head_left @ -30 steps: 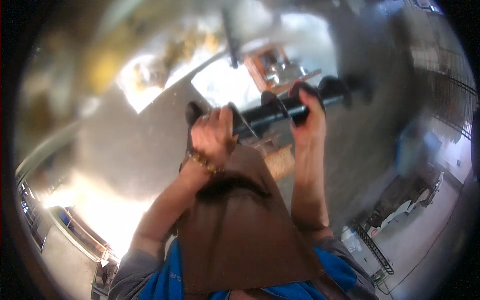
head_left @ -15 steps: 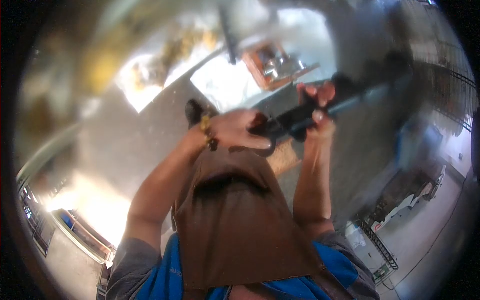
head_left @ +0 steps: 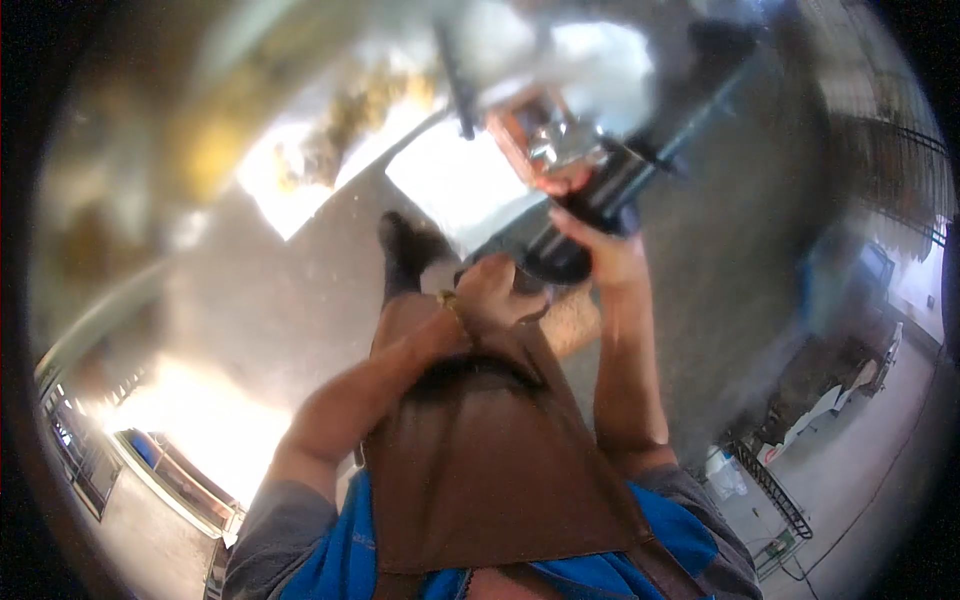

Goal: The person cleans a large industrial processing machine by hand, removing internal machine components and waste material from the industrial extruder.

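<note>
A black cylindrical part (head_left: 622, 185) with wide round flanges and a long thin rod slants across in front of me, its rod pointing to the upper right. My right hand (head_left: 607, 240) is closed around its middle, thumb on the near side and fingertips on the far side. Low at its near end, close to my apron, my left hand (head_left: 490, 288) is curled with a beaded bracelet at the wrist. Its fingers close about the dark near end, partly hidden and blurred. Under the part lies a tan block or pad (head_left: 574, 322), partly covered.
An orange-brown tray (head_left: 512, 140) with shiny metal pieces stands beyond my right hand, beside a bright white sheet (head_left: 455, 180). Another white surface (head_left: 285, 190) with yellowish items lies farther left. A brown apron (head_left: 500, 470) covers my front. Racks (head_left: 890, 160) stand at right.
The black part has swung to a steeper slant and come nearer. My left hand has drawn down and to the right; my right hand has shifted slightly left and turned around it.
</note>
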Available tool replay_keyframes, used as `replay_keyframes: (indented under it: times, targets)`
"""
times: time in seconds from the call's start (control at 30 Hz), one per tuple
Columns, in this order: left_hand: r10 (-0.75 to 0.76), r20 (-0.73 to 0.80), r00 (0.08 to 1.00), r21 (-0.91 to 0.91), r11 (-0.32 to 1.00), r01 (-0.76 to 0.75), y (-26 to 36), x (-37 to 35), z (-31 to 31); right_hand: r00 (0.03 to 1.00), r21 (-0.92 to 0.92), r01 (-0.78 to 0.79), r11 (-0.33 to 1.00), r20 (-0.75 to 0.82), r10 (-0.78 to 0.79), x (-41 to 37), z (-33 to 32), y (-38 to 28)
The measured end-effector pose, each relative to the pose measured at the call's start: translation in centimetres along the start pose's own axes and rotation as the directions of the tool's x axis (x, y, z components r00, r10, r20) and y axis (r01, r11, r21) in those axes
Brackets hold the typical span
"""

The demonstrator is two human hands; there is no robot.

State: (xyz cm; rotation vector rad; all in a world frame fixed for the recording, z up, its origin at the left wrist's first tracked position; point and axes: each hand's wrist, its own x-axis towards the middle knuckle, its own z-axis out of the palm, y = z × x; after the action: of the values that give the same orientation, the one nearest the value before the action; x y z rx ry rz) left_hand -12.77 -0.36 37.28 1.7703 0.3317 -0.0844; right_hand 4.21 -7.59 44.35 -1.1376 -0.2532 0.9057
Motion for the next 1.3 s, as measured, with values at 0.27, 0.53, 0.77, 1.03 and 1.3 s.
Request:
replay_keyframes:
  times: [0.27,0.53,0.77,1.03,1.3]
  targets:
    - [0.048,-0.506,0.861,0.556,0.781,0.284,-3.5,-0.5,3.2,0.932,-0.188,-0.161,0.969,-0.353,0.086,1.0,2.7,2.9]
    - [-0.043,-0.045,0.998,-0.07,0.997,0.04,-6.6,-0.3,-4.2,0.973,-0.175,-0.181,0.968,-0.178,0.15,0.6,-1.0,3.1]
    - [0.048,-0.234,0.971,-0.176,0.98,-0.091,3.6,3.2,-12.1,0.99,-0.243,-0.111,0.964,-0.117,0.084,0.1,-3.2,4.5]
    - [0.131,-0.423,0.897,0.29,0.957,-0.002,-0.7,2.8,-14.6,0.996,-0.598,0.08,0.798,0.071,-0.047,-2.4,-7.7,7.4]
    - [0.312,-0.778,0.546,0.558,0.742,0.371,-0.3,-4.2,-35.8,0.98,-0.755,0.033,0.654,0.153,0.126,-3.6,-4.2,2.6]
